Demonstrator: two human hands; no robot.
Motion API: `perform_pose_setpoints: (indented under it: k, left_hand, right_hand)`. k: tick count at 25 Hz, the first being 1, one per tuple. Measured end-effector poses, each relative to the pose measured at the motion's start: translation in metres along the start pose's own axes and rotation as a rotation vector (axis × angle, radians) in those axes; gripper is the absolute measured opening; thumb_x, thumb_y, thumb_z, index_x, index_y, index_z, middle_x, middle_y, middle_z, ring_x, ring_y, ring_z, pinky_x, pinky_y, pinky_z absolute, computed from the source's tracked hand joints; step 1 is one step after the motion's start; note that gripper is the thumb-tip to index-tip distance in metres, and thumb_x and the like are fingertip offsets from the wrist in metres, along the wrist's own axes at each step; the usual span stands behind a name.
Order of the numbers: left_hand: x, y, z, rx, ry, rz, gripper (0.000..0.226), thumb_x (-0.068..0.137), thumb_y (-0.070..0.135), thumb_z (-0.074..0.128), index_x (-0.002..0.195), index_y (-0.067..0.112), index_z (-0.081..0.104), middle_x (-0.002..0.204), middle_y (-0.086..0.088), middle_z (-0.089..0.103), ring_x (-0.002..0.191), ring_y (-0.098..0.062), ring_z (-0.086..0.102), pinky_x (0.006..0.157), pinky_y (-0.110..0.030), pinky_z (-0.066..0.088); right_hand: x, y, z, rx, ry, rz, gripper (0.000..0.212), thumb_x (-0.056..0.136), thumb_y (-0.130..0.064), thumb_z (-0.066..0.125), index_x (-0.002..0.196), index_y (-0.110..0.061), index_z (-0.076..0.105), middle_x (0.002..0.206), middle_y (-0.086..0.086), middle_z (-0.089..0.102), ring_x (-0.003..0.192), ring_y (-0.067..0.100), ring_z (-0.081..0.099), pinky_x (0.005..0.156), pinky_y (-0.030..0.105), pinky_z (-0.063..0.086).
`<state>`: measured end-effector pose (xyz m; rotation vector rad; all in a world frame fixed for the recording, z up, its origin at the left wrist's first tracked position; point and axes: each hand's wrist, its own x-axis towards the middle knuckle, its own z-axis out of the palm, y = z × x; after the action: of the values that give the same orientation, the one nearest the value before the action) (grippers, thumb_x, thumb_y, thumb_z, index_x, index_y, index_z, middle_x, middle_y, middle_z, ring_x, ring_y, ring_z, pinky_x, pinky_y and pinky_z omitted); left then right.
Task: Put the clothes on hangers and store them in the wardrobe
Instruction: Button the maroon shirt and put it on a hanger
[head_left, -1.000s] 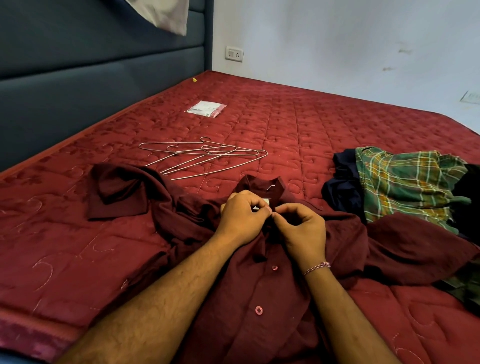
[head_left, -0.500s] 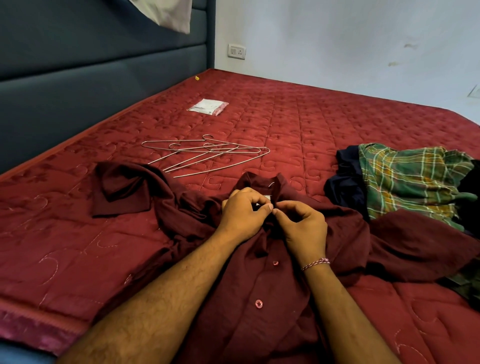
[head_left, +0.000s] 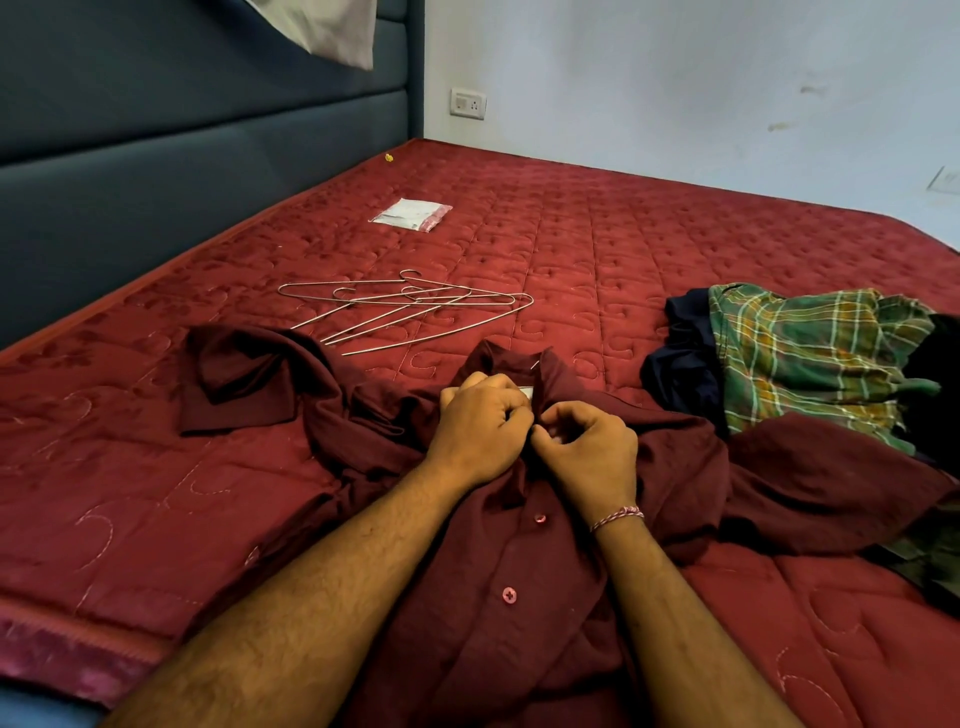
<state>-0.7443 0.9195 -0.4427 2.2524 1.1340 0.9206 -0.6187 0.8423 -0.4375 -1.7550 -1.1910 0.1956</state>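
Observation:
A maroon button-up shirt (head_left: 519, 561) lies spread on the red mattress (head_left: 597, 260), collar away from me. My left hand (head_left: 480, 423) and my right hand (head_left: 589, 452) meet just below the collar, each pinching the shirt's front placket near the top button. Two pink buttons show lower on the placket. Several thin wire hangers (head_left: 410, 306) lie in a loose pile beyond the shirt. A green plaid garment (head_left: 810, 358) sits on dark clothes (head_left: 680, 374) at the right.
A dark blue padded headboard (head_left: 182, 156) runs along the left. A small plastic packet (head_left: 410, 214) lies further up the mattress. A white wall with a socket (head_left: 467, 104) stands behind. A pale cloth (head_left: 322, 31) hangs at the top left.
Both hands stay at the shirt's placket below the collar, with only slight finger movement. The view has tilted a little.

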Motion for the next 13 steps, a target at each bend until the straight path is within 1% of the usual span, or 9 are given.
perform_pose_setpoints:
  k: [3,5,7,10,12,13]
  left_hand:
    - [0.0021,-0.0040,-0.0014,0.002,-0.013,0.039,0.026,0.082,0.033,0.044,0.074,0.021,0.065,0.087,0.013,0.063,0.094,-0.008,0.049,0.086,-0.038,0.029]
    - [0.0020,-0.0064,-0.0016,-0.021,-0.034,0.037,0.024,0.083,0.033,0.044,0.078,0.023,0.065,0.085,0.013,0.062,0.095,-0.008,0.050,0.089,-0.039,0.032]
    - [0.0001,-0.0061,-0.0009,-0.017,-0.038,0.038,0.025,0.086,0.036,0.045,0.088,0.028,0.069,0.092,0.014,0.066,0.100,-0.009,0.052,0.094,-0.041,0.034]
    - [-0.0022,-0.0068,0.0001,0.047,-0.051,0.064,0.039,0.091,0.043,0.044,0.118,0.031,0.071,0.111,0.017,0.067,0.112,-0.010,0.052,0.097,-0.039,0.032]
    - [-0.0028,-0.0086,-0.0006,0.020,-0.058,0.069,0.041,0.093,0.045,0.043,0.120,0.033,0.071,0.111,0.022,0.065,0.111,-0.009,0.052,0.096,-0.038,0.030]
    - [-0.0027,-0.0094,-0.0014,-0.011,-0.063,0.062,0.040,0.094,0.046,0.043,0.119,0.034,0.072,0.110,0.024,0.064,0.111,-0.008,0.052,0.097,-0.037,0.030]
  right_hand:
    - [-0.0001,-0.0009,0.0000,-0.002,-0.021,-0.007,0.012,0.070,-0.020,0.082,0.071,-0.024,0.071,0.061,-0.011,0.068,0.057,0.003,0.065,0.063,0.012,0.051]
    - [-0.0010,-0.0010,0.0003,0.010,-0.010,-0.030,0.012,0.070,-0.018,0.081,0.071,-0.023,0.070,0.060,-0.010,0.067,0.056,0.005,0.064,0.062,0.014,0.051]
    - [-0.0016,-0.0006,0.0003,0.013,0.015,-0.052,0.010,0.071,-0.017,0.079,0.071,-0.021,0.069,0.059,-0.007,0.067,0.055,0.007,0.063,0.061,0.014,0.049]
    - [-0.0013,0.0020,-0.0001,0.014,0.018,-0.095,0.011,0.077,-0.017,0.078,0.075,-0.021,0.068,0.059,-0.003,0.067,0.053,0.008,0.059,0.057,0.012,0.042]
    - [-0.0014,0.0061,-0.0017,0.017,-0.002,-0.138,0.015,0.082,-0.017,0.077,0.078,-0.025,0.065,0.060,-0.002,0.066,0.051,0.012,0.056,0.054,0.014,0.039]
    - [-0.0011,0.0086,-0.0023,0.014,-0.006,-0.154,0.017,0.085,-0.018,0.077,0.079,-0.023,0.063,0.061,-0.001,0.064,0.049,0.013,0.052,0.052,0.016,0.038]
